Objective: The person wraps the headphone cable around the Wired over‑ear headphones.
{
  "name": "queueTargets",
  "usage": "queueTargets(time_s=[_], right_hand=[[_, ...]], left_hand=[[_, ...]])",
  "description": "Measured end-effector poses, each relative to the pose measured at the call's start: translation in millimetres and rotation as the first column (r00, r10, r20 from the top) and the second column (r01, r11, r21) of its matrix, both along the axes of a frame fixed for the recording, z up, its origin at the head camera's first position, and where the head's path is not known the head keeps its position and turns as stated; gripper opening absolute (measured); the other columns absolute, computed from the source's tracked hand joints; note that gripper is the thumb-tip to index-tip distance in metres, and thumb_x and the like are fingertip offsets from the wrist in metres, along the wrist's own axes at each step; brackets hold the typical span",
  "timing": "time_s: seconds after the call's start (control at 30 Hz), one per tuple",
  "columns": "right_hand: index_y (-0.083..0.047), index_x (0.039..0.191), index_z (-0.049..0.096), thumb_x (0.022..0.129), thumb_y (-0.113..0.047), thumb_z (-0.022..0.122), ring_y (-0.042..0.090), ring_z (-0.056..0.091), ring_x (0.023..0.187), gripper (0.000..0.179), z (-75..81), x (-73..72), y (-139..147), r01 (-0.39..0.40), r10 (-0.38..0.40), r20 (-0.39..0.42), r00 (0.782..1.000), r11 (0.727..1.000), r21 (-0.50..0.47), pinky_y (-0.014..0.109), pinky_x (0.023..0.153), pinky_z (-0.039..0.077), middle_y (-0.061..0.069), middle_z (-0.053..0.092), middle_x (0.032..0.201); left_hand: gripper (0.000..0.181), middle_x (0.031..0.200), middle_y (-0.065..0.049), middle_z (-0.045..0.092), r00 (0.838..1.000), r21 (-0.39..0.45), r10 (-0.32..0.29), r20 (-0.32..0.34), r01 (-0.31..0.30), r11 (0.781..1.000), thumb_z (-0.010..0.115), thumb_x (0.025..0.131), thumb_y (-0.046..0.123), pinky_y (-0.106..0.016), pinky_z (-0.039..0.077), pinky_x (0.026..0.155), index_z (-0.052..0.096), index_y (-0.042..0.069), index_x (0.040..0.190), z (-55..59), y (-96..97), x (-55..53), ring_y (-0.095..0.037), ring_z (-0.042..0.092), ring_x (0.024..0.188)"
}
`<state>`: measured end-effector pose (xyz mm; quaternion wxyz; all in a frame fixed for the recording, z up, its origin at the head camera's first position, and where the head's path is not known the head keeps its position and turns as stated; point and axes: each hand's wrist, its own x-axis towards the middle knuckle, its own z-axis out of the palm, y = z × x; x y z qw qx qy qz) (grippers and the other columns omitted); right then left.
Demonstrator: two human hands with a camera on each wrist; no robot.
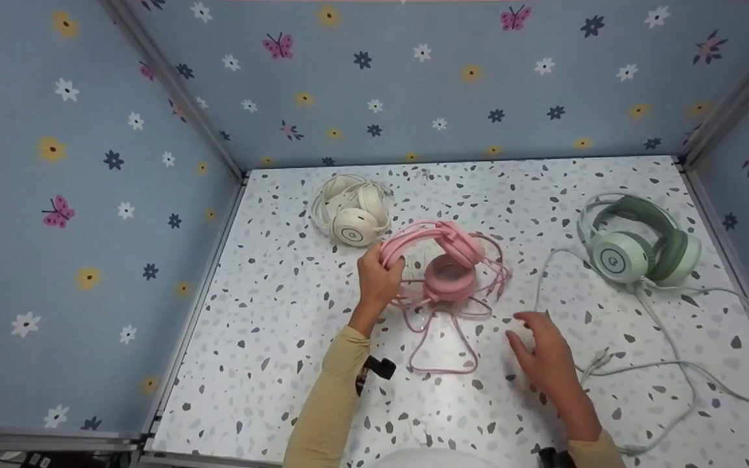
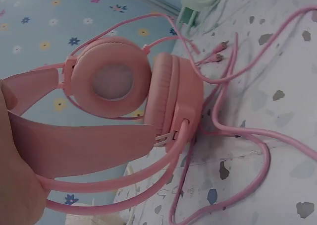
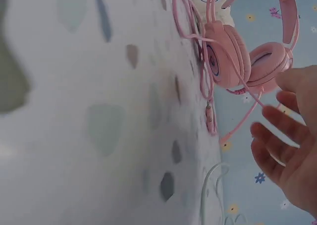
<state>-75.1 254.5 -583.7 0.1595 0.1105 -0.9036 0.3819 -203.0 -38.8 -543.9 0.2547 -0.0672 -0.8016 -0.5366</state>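
The left hand (image 1: 380,278) gripped the pink headset (image 1: 450,281) by its headband (image 1: 413,240), likely for steadiness; the half-spread right hand (image 1: 549,357) held nothing.

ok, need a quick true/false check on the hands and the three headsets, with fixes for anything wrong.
1. The left hand holds the pink headset by its headband. True.
2. The right hand also grips the pink headset. False: it holds nothing, and its thumb and fingers are apart.
3. A loop of pink cable lies on the speckled table. True.
4. In the head view, the cream headset is to the right of the green headset. False: it is to the left.
5. The green headset has cable trailing across the table. True.
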Motion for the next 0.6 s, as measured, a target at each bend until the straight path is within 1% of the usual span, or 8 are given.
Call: queueTargets(time_s=[0.1,0.2,0.3,0.37,0.43,0.5,0.53,0.6], right_hand=[[0.001,0.132,0.045,0.093,-0.023,0.066,0.031,0.055,0.107,0.051,20.6,-15.1,-13,0.066,-0.031,0.154,0.988,0.971,-0.229,0.044,0.081,0.048,0.016,0.051,0.125],[0.000,0.137,0.036,0.097,-0.033,0.058,0.029,0.052,0.111,0.057,39.0,-35.4,-28,0.143,-0.007,0.298,0.955,0.888,-0.437,0.036,0.085,0.047,0.016,0.049,0.128],[0.006,0.123,0.045,0.101,-0.031,0.050,0.027,0.058,0.099,0.043,49.7,-55.9,-38,0.150,0.034,0.300,0.953,0.809,-0.568,0.027,0.081,0.049,0.021,0.056,0.111],[0.009,0.108,0.050,0.104,-0.023,0.045,0.025,0.061,0.078,0.033,57.5,-65.2,-38,0.126,0.040,0.243,0.969,0.767,-0.629,0.024,0.068,0.052,0.021,0.057,0.090],[0.008,0.098,0.049,0.104,-0.021,0.043,0.019,0.055,0.057,0.030,68.6,-72.6,-31,0.120,0.057,0.221,0.974,0.696,-0.708,0.023,0.052,0.049,0.016,0.051,0.072],[0.005,0.096,0.049,0.103,-0.022,0.045,0.013,0.044,0.044,0.028,82.9,-81.3,-18,0.140,0.059,0.235,0.970,0.654,-0.743,0.022,0.040,0.039,0.008,0.044,0.061],[0.003,0.095,0.051,0.102,-0.024,0.048,0.011,0.039,0.042,0.028,89.8,-86.2,-10,0.163,0.042,0.251,0.967,0.654,-0.739,0.021,0.038,0.034,0.004,0.041,0.059],[-0.001,0.095,0.055,0.101,-0.029,0.052,0.007,0.036,0.045,0.029,101.3,-97.2,9,0.211,0.007,0.300,0.954,0.696,-0.687,0.020,0.040,0.031,-0.002,0.040,0.057]], left_hand=[[0.016,0.059,0.006,0.036,0.999,0.047,0.010,0.031,-0.012,0.999,0.061,0.073,0.005,-0.026,0.026,0.047,0.046,0.009,0.070,8.6,-4.1,8.9,-0.009,0.034,0.052],[0.015,0.058,0.006,0.035,0.999,0.076,0.010,0.043,-0.013,0.997,0.060,0.074,0.004,-0.025,0.025,0.045,0.046,0.008,0.070,18.3,-6.1,17.9,-0.009,0.032,0.051],[0.009,0.057,0.006,0.041,0.998,0.129,-0.043,0.040,0.038,0.991,0.058,0.075,0.002,-0.023,0.032,0.043,0.049,0.003,0.073,26.4,-11.0,24.7,-0.008,0.039,0.048],[0.006,0.057,0.006,0.043,0.994,0.158,-0.110,0.025,0.104,0.982,0.057,0.075,-0.001,-0.022,0.034,0.042,0.052,-0.001,0.076,29.6,-16.3,27.8,-0.009,0.043,0.047],[0.004,0.056,0.006,0.044,0.980,0.190,-0.197,-0.001,0.193,0.963,0.056,0.075,-0.004,-0.022,0.035,0.041,0.052,-0.003,0.076,30.7,-22.9,30.1,-0.010,0.043,0.045],[0.005,0.054,0.006,0.041,0.959,0.229,-0.281,-0.025,0.279,0.933,0.055,0.075,-0.006,-0.022,0.032,0.039,0.052,-0.002,0.076,30.8,-30.5,31.5,-0.010,0.039,0.042],[0.006,0.053,0.006,0.039,0.946,0.263,-0.323,-0.032,0.320,0.910,0.054,0.075,-0.006,-0.022,0.029,0.039,0.052,-0.001,0.076,30.6,-34.2,32.4,-0.009,0.036,0.041],[0.008,0.051,0.005,0.037,0.917,0.351,-0.397,-0.045,0.386,0.853,0.051,0.076,-0.006,-0.022,0.026,0.037,0.052,0.002,0.076,29.6,-40.8,33.9,-0.009,0.032,0.039]])
